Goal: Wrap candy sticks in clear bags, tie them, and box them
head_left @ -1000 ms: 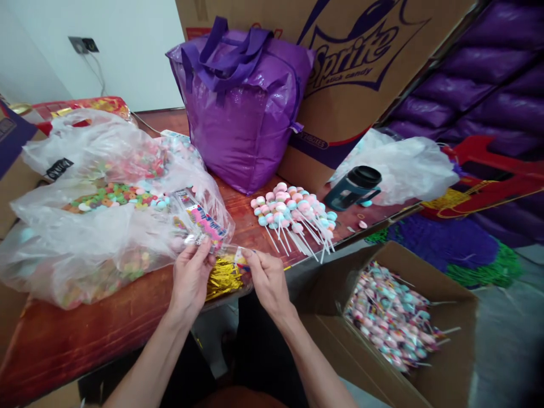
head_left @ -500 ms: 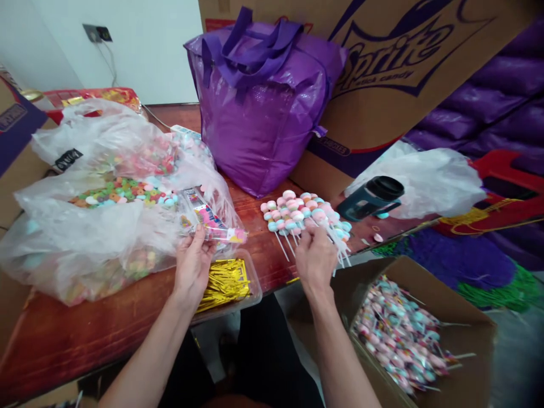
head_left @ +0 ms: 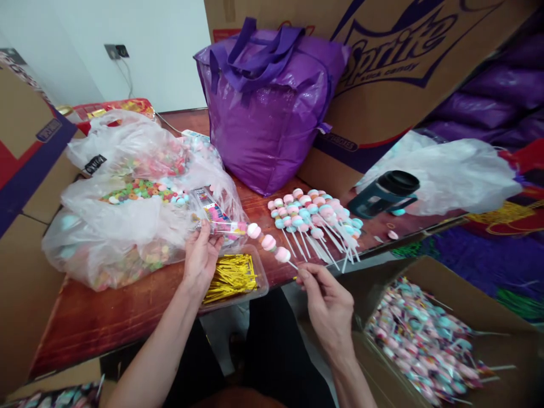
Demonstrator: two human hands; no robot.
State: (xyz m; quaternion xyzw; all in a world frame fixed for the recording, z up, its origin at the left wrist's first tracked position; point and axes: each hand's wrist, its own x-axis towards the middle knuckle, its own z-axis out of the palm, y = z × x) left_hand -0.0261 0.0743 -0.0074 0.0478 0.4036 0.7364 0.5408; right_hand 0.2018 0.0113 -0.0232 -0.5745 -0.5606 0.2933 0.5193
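Between the thumb and fingers of my left hand point(head_left: 203, 252) is a clear printed plastic sleeve point(head_left: 227, 227), its mouth toward the right. My right hand point(head_left: 326, 300) pinches the white stick of a candy skewer point(head_left: 268, 242) strung with pink and white pieces. The skewer's tip is right at the sleeve's mouth; whether it is inside, I cannot tell. A pile of similar candy skewers point(head_left: 312, 211) lies just beyond my right hand, sticks toward me. Below my left hand, a clear plastic tub point(head_left: 264, 277) holds gold twist ties point(head_left: 233, 275).
Clear bags of loose candy point(head_left: 127, 221) cover the table's left side. A purple tote bag point(head_left: 267, 113) stands at the back. On the right are a dark mug point(head_left: 378, 195) and a white plastic bag point(head_left: 459, 167). A cardboard box of wrapped candy skewers point(head_left: 425, 345) sits below the table edge.
My right hand has drawn a candy skewer from the pile and brought its tip to the sleeve's mouth. My left hand still holds the sleeve. The view has shifted slightly.
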